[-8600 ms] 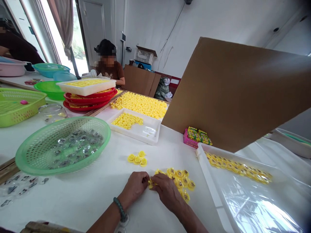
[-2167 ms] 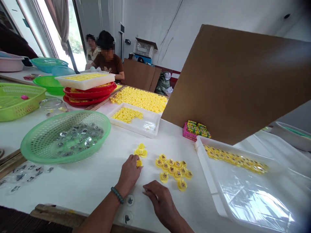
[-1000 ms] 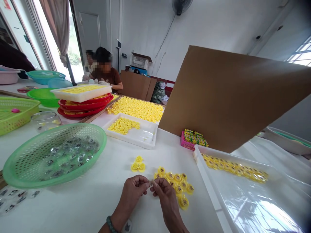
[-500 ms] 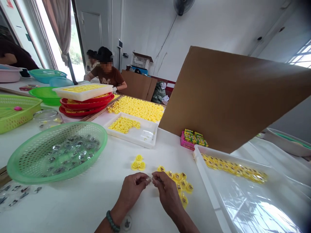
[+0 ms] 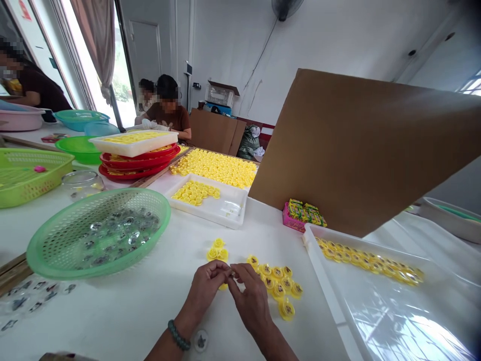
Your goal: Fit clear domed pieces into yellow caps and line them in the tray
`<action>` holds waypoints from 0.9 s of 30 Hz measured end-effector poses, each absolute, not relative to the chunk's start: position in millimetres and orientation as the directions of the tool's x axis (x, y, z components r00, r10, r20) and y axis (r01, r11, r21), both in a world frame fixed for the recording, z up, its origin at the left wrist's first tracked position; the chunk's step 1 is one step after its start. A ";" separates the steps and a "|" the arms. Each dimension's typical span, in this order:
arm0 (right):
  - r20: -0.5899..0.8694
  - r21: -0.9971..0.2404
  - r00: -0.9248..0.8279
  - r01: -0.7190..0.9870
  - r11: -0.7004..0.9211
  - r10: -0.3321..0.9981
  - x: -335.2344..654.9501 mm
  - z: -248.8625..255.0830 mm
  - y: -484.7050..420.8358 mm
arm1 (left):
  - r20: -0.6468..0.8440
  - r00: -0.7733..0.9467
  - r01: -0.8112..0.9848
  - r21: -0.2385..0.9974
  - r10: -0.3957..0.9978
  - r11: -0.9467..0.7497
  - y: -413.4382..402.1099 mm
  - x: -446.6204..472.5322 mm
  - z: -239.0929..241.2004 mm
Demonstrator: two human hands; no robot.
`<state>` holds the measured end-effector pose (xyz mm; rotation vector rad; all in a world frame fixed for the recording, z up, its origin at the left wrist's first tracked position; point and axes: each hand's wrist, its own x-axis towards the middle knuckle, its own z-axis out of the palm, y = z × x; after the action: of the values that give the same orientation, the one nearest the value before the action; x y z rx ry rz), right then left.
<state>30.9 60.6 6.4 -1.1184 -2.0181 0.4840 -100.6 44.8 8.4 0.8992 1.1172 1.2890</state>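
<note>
My left hand (image 5: 206, 290) and my right hand (image 5: 250, 299) meet over the white table, fingertips pinched together on a small yellow cap (image 5: 224, 286) that peeks out under them. Just right of my hands lies a cluster of yellow caps with dark inserts (image 5: 277, 285). A few plain yellow caps (image 5: 217, 250) sit just beyond my left hand. A clear disc (image 5: 201, 341) lies by my left wrist, which wears a green bead bracelet.
A green basket of clear discs (image 5: 98, 235) stands left. A white tray with a row of caps (image 5: 370, 281) lies right, under a tilted cardboard sheet (image 5: 361, 145). Further back sit another white tray (image 5: 210, 198), a pink box (image 5: 300, 214), red trays, and people working.
My left hand picked a yellow cap from the small pile, then both hands came together near the table, and they now pinch closer together, slightly lower.
</note>
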 end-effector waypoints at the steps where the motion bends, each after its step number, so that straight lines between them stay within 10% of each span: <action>1: 0.453 -0.629 -0.320 0.547 0.553 0.832 30.7 3.9 59.9 | -0.133 -0.061 -0.265 0.958 0.989 0.112 45.0 -100.0 8.4; 7: 0.473 -0.617 -0.301 0.557 0.556 0.828 32.0 -5.9 60.2 | -0.094 -0.012 -0.241 0.966 0.995 0.089 45.5 -100.3 7.3; 16: 0.321 -0.659 -0.423 0.543 0.520 0.847 56.7 -11.1 64.1 | 0.019 -0.192 0.532 0.842 0.981 0.088 47.8 -111.9 -6.2; 27: 0.251 -0.603 -0.462 0.613 0.510 0.851 59.1 -4.7 65.8 | -0.195 -0.048 0.374 0.906 0.980 0.198 49.4 -99.0 -18.5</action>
<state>59.1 65.8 -4.7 -1.1935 -2.2262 0.5944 -99.0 49.4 -18.5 1.3203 1.5819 0.8543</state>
